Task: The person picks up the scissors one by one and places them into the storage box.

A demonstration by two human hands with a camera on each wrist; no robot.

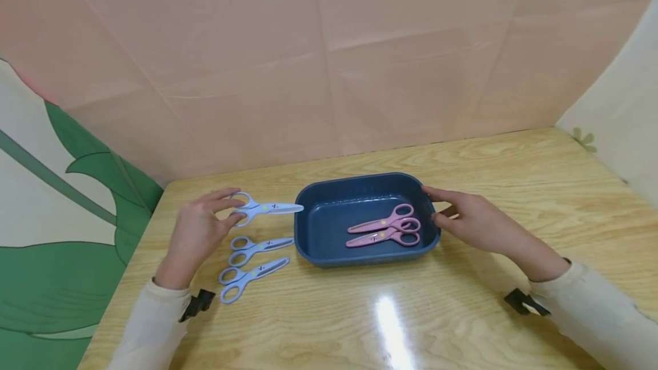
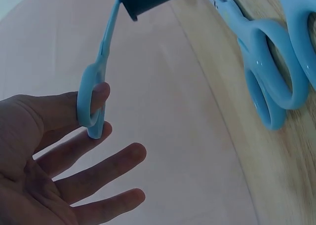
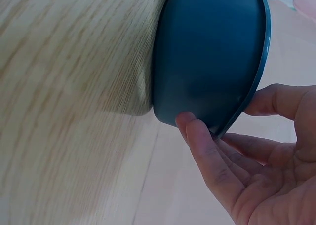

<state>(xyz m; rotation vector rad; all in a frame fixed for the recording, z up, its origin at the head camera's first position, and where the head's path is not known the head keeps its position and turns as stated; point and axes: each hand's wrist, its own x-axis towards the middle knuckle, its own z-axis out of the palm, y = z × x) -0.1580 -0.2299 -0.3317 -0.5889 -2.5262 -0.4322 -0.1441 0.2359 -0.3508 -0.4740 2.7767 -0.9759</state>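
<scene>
My left hand (image 1: 197, 230) pinches the handle loops of a light blue pair of scissors (image 1: 272, 208), its blades pointing right with the tip at the left rim of a dark blue bin (image 1: 329, 244). In the left wrist view, thumb and a finger of the left hand (image 2: 64, 156) hold the loops (image 2: 91, 99), other fingers spread. Two pink scissors (image 1: 377, 237) lie inside the bin at the right. My right hand (image 1: 478, 221) holds the bin's right end; the right wrist view shows the hand (image 3: 256, 170) with fingers against the bin wall (image 3: 207, 57).
Two more light blue scissors (image 1: 247, 280) lie on the wooden table (image 1: 319, 318), left of the bin and below the held pair. A pink covering (image 1: 329, 73) stands behind the table, with a green leaf pattern (image 1: 46, 273) at the left.
</scene>
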